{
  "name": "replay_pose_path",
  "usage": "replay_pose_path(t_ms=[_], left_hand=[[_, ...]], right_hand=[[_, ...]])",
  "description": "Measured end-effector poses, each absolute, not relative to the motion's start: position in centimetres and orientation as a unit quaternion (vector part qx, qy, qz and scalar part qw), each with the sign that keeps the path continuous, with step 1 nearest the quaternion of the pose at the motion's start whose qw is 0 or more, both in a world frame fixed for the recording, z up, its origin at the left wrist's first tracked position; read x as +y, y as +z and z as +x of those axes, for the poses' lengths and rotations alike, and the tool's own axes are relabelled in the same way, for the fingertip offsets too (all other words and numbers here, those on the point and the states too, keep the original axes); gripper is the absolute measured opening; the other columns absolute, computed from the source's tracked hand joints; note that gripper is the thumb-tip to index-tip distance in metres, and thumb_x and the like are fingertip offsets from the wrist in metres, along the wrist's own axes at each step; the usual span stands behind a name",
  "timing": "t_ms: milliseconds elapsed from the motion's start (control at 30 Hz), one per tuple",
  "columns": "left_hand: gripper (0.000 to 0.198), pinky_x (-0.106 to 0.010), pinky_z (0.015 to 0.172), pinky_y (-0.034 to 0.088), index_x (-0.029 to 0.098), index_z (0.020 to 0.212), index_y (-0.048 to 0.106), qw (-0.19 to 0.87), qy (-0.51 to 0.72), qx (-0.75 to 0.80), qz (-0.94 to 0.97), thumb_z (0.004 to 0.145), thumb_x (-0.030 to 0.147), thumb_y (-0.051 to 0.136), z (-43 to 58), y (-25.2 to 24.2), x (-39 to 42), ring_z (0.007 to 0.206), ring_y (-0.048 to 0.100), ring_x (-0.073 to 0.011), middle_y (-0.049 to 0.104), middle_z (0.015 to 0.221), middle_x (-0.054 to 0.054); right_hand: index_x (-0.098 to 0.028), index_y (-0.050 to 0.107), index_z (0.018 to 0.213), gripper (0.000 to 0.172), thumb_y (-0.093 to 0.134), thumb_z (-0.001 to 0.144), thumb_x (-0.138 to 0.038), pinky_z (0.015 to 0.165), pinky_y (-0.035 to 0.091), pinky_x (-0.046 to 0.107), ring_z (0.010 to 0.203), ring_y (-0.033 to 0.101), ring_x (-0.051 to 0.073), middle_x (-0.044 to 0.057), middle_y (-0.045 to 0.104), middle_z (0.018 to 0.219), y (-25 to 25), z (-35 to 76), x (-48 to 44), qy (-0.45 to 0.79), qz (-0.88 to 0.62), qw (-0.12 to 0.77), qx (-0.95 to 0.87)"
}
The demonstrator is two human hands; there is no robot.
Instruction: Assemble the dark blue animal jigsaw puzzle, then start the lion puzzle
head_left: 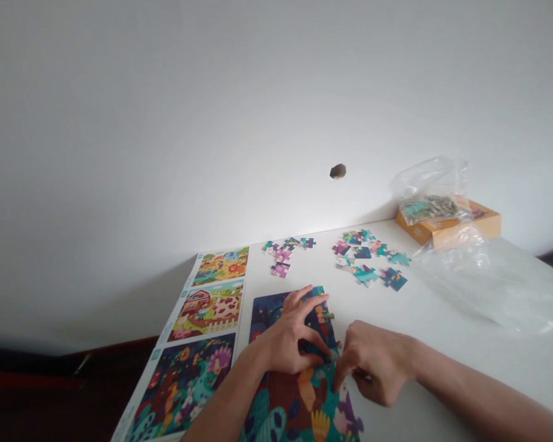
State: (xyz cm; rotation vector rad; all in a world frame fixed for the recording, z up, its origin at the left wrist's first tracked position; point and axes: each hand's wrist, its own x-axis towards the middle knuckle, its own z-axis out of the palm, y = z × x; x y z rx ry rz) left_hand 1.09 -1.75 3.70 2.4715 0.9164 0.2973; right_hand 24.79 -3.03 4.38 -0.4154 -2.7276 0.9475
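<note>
1. Jigsaw puzzle (286,402), partly joined: flat on the white counter (317,270), just beside the picture sheet (216,307) laid along the counter's left edge.
2. Left hand (291,341): resting on the puzzle, fingers spread apart, thumb and forefinger near its right side.
3. Right hand (373,362): curled, at the puzzle's right side; I cannot tell whether its fingers grip a piece.
4. Loose pieces (363,252): two groups, between puzzle and counter's back edge.
5. Yellow box (488,224): near the back edge, towards the right, bearing a clear bag of pieces (433,209).
</note>
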Motion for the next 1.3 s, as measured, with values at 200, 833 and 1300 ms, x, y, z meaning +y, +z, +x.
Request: replay_pose_path(t_ms=[200, 833, 1300], left_hand=[[0.029, -0.063, 0.119, 0.009, 0.034, 0.097, 0.077, 0.231, 0.094, 0.354, 0.901, 0.07, 0.025, 0.08, 1.2, 4.4, -2.5, 0.148, 0.01, -0.0418, 0.017, 0.163, 0.007], [0.08, -0.063, 0.118, 0.011, 0.034, 0.142, 0.045, 0.237, 0.047, 0.39, 0.889, 0.072, 0.052, 0.077, 0.5, 4.1, -2.1, 0.148, 0.013, -0.0403, 0.015, 0.164, -0.008], [0.08, -0.062, 0.118, 0.014, 0.035, 0.141, 0.048, 0.233, 0.057, 0.391, 0.888, 0.07, 0.057, 0.077, 0.5, 4.4, -1.8, 0.147, 0.017, -0.0411, 0.02, 0.162, -0.006]], right_hand=[[-0.03, 0.077, 0.1, 0.056, 0.049, 0.056, -0.011, 0.051, 0.04, 0.023, 0.053, 0.061, 0.015, -0.001, 0.074, 0.067, 4.4, 24.9, -2.8, 0.322, -0.146, 0.109, -0.929], [-0.023, 0.077, 0.087, 0.029, 0.052, 0.075, -0.016, 0.062, 0.043, 0.026, 0.063, 0.065, 0.016, 0.001, 0.072, 0.069, 3.5, 30.1, 3.0, 0.142, -0.483, 0.201, -0.841], [-0.027, 0.062, 0.13, 0.043, 0.058, 0.088, -0.038, 0.099, 0.041, 0.051, 0.12, 0.048, 0.034, 0.013, 0.053, 0.136, 1.0, 29.9, 5.1, -0.006, -0.518, 0.188, -0.834]])
